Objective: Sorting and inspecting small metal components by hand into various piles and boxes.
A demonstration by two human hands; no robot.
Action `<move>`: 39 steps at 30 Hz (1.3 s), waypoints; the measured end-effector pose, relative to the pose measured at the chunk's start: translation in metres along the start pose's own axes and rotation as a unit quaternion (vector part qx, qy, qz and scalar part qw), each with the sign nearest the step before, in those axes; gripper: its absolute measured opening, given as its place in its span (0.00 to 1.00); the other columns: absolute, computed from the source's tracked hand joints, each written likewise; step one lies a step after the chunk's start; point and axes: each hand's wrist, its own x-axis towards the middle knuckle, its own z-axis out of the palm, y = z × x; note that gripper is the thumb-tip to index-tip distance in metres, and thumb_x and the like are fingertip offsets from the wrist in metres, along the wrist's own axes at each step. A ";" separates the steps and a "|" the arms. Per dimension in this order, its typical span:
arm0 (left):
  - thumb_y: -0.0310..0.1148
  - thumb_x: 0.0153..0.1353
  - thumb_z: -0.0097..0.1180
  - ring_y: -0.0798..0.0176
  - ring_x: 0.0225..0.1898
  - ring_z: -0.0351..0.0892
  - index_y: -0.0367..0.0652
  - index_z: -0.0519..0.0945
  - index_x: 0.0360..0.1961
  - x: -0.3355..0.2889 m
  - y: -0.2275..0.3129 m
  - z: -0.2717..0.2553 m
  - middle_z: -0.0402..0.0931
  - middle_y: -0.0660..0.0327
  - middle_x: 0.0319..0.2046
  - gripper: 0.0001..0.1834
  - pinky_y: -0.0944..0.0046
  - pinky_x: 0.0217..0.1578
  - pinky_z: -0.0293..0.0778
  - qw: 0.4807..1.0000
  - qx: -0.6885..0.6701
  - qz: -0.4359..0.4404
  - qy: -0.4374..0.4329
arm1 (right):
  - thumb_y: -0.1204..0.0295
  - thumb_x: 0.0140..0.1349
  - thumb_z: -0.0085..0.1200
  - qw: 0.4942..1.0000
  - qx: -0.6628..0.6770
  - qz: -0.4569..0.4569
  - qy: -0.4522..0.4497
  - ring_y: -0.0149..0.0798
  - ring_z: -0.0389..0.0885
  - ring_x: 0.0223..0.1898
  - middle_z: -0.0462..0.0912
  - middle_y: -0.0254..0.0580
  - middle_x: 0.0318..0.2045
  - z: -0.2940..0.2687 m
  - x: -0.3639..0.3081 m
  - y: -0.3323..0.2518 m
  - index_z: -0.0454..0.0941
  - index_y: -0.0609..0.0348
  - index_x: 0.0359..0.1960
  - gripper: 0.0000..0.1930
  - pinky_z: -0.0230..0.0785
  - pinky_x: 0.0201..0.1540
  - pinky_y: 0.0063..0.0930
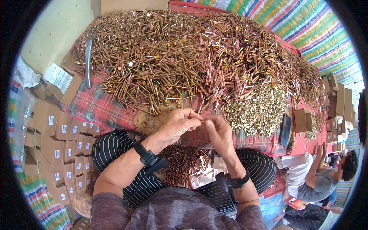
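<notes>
My left hand (179, 124) and my right hand (220, 132) meet at the fingertips just above the near edge of a large heap. Thumb and forefinger of the left are pinched on a thin coppery bolt (201, 107), whose tip sticks out past them. The right hand's fingers are also closed, beside the left fingertips; what they hold is too small to make out. Yellowish-brown long bolts (153, 82) lie heaped ahead and to the left. Coppery tube sleeves (220, 74) are piled in the middle, and small brassy nuts (257, 113) right of my hands.
A plaid cloth (115, 101) lies under the heap. Stacked cardboard boxes (51, 119) stand at left, and an open small carton (303, 120) at right. A curved metal bar (88, 61) lies at far left. More coppery pieces (184, 163) lie between my legs. Another person (320, 184) sits at right.
</notes>
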 end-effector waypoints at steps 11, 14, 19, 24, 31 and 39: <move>0.25 0.53 0.61 0.74 0.26 0.72 0.36 0.80 0.34 -0.002 -0.004 -0.004 0.79 0.63 0.27 0.07 0.75 0.29 0.68 1.000 0.013 -0.005 -0.017 | 0.58 0.68 0.45 0.972 0.157 0.158 -0.071 0.24 0.65 0.18 0.69 0.27 0.15 -0.003 -0.002 -0.002 0.77 0.63 0.29 0.20 0.58 0.20 0.24; 0.29 0.53 0.62 0.71 0.29 0.76 0.36 0.82 0.36 -0.005 0.012 -0.005 0.80 0.64 0.29 0.10 0.71 0.33 0.72 0.947 0.221 -0.016 -0.232 | 0.59 0.68 0.45 0.998 -0.001 0.062 -0.026 0.30 0.69 0.17 0.73 0.38 0.14 -0.009 0.000 0.003 0.78 0.63 0.31 0.19 0.63 0.22 0.32; 0.31 0.47 0.62 0.61 0.30 0.79 0.40 0.82 0.31 -0.005 0.021 -0.007 0.80 0.57 0.28 0.09 0.63 0.34 0.74 0.885 0.452 0.113 0.015 | 0.65 0.60 0.54 0.971 -0.206 -0.045 0.111 0.52 0.76 0.21 0.76 0.51 0.19 -0.012 0.023 0.011 0.75 0.64 0.28 0.12 0.68 0.26 0.40; 0.26 0.47 0.57 0.50 0.38 0.75 0.38 0.80 0.31 0.013 -0.002 -0.020 0.74 0.54 0.32 0.08 0.57 0.39 0.73 0.738 0.609 0.278 0.080 | 0.66 0.54 0.60 0.955 -0.258 -0.099 0.112 0.52 0.77 0.30 0.78 0.50 0.26 0.008 0.034 0.030 0.73 0.62 0.32 0.13 0.69 0.33 0.41; 0.24 0.49 0.54 0.51 0.37 0.73 0.37 0.75 0.24 0.017 -0.004 -0.015 0.71 0.54 0.28 0.02 0.56 0.39 0.72 0.666 0.666 0.326 0.076 | 0.70 0.51 0.61 0.971 -0.212 -0.048 0.099 0.51 0.77 0.34 0.78 0.47 0.29 0.023 0.034 0.030 0.69 0.61 0.41 0.18 0.69 0.35 0.41; 0.24 0.49 0.53 0.52 0.36 0.72 0.37 0.74 0.25 0.015 -0.005 -0.012 0.70 0.54 0.27 0.02 0.56 0.39 0.72 0.634 0.692 0.337 0.076 | 0.74 0.51 0.58 0.967 -0.218 -0.058 0.115 0.50 0.78 0.30 0.79 0.47 0.26 0.022 0.034 0.025 0.67 0.62 0.44 0.19 0.69 0.33 0.42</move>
